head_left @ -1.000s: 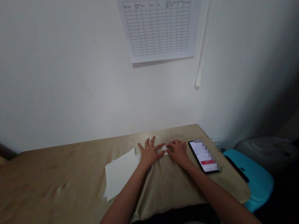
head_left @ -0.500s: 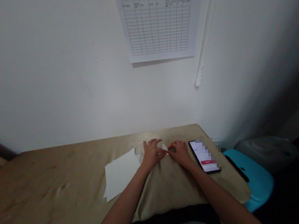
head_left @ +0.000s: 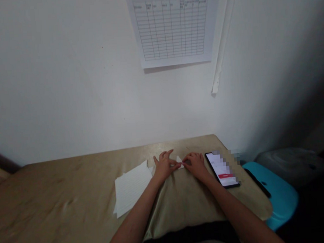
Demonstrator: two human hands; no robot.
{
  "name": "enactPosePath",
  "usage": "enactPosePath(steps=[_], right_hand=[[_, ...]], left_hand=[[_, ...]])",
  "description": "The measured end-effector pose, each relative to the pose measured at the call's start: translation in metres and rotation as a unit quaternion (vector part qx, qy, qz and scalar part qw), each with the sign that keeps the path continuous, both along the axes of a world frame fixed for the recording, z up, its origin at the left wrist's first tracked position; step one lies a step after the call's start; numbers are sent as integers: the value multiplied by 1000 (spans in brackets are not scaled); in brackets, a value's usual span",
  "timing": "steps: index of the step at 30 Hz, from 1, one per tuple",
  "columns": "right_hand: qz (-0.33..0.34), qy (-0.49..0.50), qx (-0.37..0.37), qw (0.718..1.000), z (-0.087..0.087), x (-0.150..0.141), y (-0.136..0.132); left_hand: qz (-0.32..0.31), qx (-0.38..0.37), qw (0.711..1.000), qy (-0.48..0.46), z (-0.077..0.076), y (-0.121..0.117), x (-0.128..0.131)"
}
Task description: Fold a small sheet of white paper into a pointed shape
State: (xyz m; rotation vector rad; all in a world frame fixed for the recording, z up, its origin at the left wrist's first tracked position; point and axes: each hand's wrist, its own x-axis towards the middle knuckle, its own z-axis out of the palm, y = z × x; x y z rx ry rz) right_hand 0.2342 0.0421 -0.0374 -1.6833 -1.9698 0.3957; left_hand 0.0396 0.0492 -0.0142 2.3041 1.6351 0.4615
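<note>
Between my hands is a small folded piece of white paper [head_left: 179,159], its pointed top showing above the fingertips. My left hand [head_left: 164,166] pinches its left side with thumb and index finger, the other fingers spread upward. From the right, my right hand [head_left: 195,163] pinches the same paper, its remaining fingers curled. The fingertips of both hands nearly meet and cover the paper's lower part. Left of my left forearm lie several lined white sheets [head_left: 133,188], loosely stacked on the brown-covered table [head_left: 72,194].
A phone [head_left: 221,169] with a lit screen lies right of my right hand, near the table's edge. Beyond that edge stands a turquoise plastic object [head_left: 280,187]. A printed table sheet [head_left: 172,32] and a white strip [head_left: 221,54] are on the wall behind.
Both hands keep their pinch on the small paper. The left hand's free fingers have shifted slightly; otherwise the scene stays nearly the same.
</note>
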Motion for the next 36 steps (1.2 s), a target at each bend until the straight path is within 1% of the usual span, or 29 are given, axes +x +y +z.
enactPosePath(steps=[5, 14, 22, 27, 30, 34, 36], right_hand=[[1, -7, -1, 1000, -1, 0, 2], [-2, -2, 4, 1000, 2, -1, -1], [-1, -9, -7, 1000, 4, -1, -1], [0, -11, -7, 1000, 5, -1, -1], [-1, -10, -9, 1000, 4, -1, -1], [-3, -8, -9, 1000, 3, -1, -1], [-4, -7, -5, 1000, 3, -1, -2]], left_hand=[[14, -1, 1000, 16, 2, 2, -1], [43, 17, 997, 54, -1, 4, -3], [41, 54, 996, 58, -8, 2, -2], [20, 97, 994, 44, -9, 0, 0], [4, 114, 993, 19, -10, -2, 2], [-48, 125, 991, -19, -13, -3, 5], [-64, 121, 990, -26, -14, -2, 5]])
